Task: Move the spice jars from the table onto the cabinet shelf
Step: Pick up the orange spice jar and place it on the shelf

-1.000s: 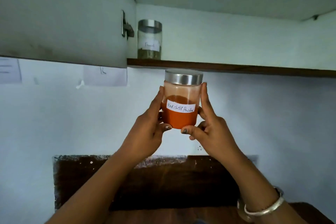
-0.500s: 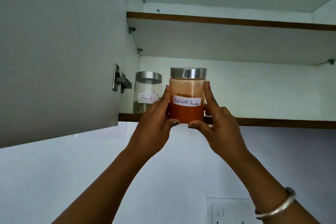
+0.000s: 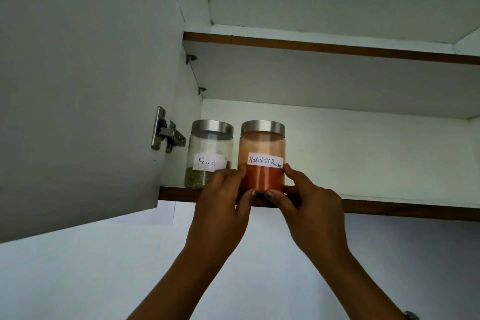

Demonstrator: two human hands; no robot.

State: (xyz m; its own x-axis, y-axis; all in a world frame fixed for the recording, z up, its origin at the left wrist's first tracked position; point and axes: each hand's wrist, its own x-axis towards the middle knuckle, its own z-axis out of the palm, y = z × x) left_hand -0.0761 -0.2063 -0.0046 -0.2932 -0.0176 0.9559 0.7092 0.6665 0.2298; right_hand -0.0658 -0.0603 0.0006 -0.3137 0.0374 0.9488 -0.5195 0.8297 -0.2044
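A clear jar of red chilli powder with a steel lid and a handwritten label stands upright at the front of the lower cabinet shelf. My left hand holds its left side and my right hand its right side, thumbs at its base. Just to its left stands the fennel jar, same steel lid, with a thin layer of green seeds; my left hand covers its lower right corner. The table is out of view.
The open cabinet door hangs at the left with its hinge close to the fennel jar. An upper shelf runs above. The lower shelf stretches bare to the right of the jars. A white wall lies below.
Both hands lifted the chilli jar from below the shelf up onto it, beside the fennel jar. The view tilted up and the table dropped out of sight.
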